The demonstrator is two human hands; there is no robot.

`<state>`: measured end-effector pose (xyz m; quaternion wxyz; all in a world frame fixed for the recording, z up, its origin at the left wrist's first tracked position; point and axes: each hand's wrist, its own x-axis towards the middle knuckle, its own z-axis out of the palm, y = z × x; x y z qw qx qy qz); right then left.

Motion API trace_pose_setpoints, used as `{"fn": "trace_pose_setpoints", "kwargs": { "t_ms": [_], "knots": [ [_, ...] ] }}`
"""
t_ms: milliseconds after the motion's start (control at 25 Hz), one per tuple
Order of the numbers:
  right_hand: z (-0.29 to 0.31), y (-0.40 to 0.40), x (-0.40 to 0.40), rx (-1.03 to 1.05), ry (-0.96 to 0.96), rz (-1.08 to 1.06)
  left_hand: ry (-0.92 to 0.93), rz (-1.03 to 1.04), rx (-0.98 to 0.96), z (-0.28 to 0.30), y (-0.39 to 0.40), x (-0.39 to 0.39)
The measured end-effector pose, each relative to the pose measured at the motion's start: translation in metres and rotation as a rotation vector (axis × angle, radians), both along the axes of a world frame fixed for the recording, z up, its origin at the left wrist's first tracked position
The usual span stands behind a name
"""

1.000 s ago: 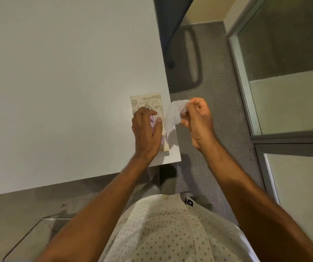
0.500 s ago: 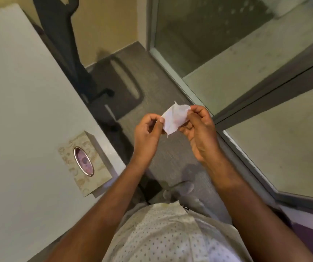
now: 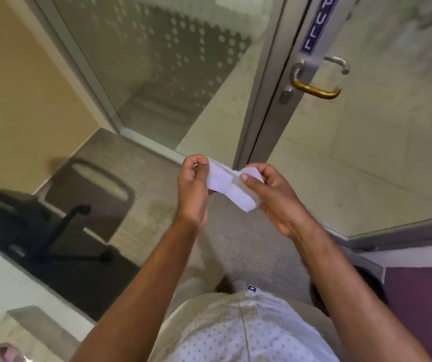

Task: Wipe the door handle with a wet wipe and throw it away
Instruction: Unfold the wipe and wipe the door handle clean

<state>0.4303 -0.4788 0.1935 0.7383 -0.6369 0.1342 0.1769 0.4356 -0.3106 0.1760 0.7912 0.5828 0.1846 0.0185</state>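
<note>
Grip: my left hand [image 3: 192, 189] and right hand [image 3: 272, 194] pinch the wet wipe [image 3: 229, 188].
Tip: I'd spread it flat before reaching the door handle [image 3: 314, 88].

Even, moderately bright indoor light. Motion blur at lower left over chair base [image 3: 60, 231]; soft shadow beneath it. Warm glint on door handle [image 3: 314, 87]. Wide-angle bending at edges.

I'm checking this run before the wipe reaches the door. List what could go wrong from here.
1. The white wet wipe is pinched only at its ends between the left hand and right hand, so it may slip or tear while being spread.
2. The curved metal door handle stands well above and apart from both hands; its inner bend may get missed.
</note>
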Motion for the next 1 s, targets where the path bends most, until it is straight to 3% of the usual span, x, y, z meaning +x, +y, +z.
{"fn": "trace_pose_setpoints", "kwargs": {
  "t_ms": [240,440,680,840,1000],
  "knots": [
    [0.0,-0.06,0.029,-0.264,-0.053,-0.116,-0.046,-0.177,0.08,0.003,-0.054,0.075],
    [0.004,-0.086,0.084,-0.239,-0.068,-0.388,-0.04,-0.289,0.106,-0.007,-0.082,0.144],
    [0.024,-0.101,0.176,-0.242,-0.109,-0.532,-0.054,-0.424,0.076,-0.008,-0.099,0.247],
    [0.031,-0.103,0.219,-0.601,-0.242,-0.691,-0.053,-0.499,0.082,-0.005,-0.109,0.296],
    [0.036,-0.094,0.235,-1.088,-0.329,-0.653,-0.022,-0.526,0.039,-0.013,-0.115,0.318]
  ]
}}
